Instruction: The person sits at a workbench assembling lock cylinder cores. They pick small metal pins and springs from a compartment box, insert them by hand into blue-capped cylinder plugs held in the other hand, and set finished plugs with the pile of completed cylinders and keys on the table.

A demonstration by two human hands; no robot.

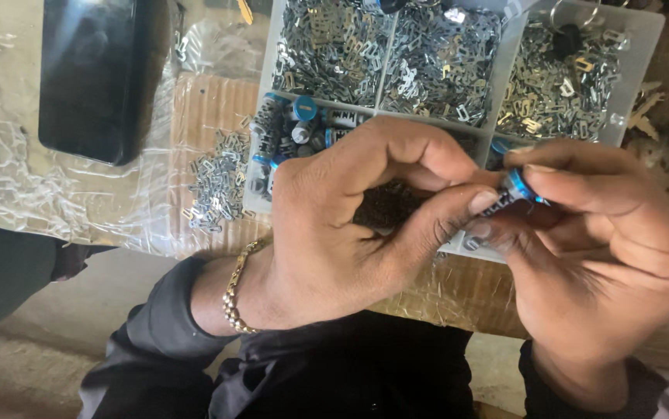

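Both hands meet over the front of a compartment tray (633, 70). My right hand (606, 248) pinches a small cylinder with a blue ring and dark body (514, 190) between thumb and fingers. My left hand (350, 225), with a gold beaded bracelet at the wrist, presses its thumb tip and curled fingers against the cylinder's left end. The tray's three back compartments hold several small flat silver metal pieces (443, 58). A front left compartment holds several more blue-ringed cylinders (296, 128). The middle front compartments are hidden by my hands.
A loose heap of the same silver pieces (218, 182) lies on cardboard left of the tray. A black rectangular case (94, 74) rests on crinkled clear plastic at upper left. A black key fob with ring (567, 35) lies in the back right compartment.
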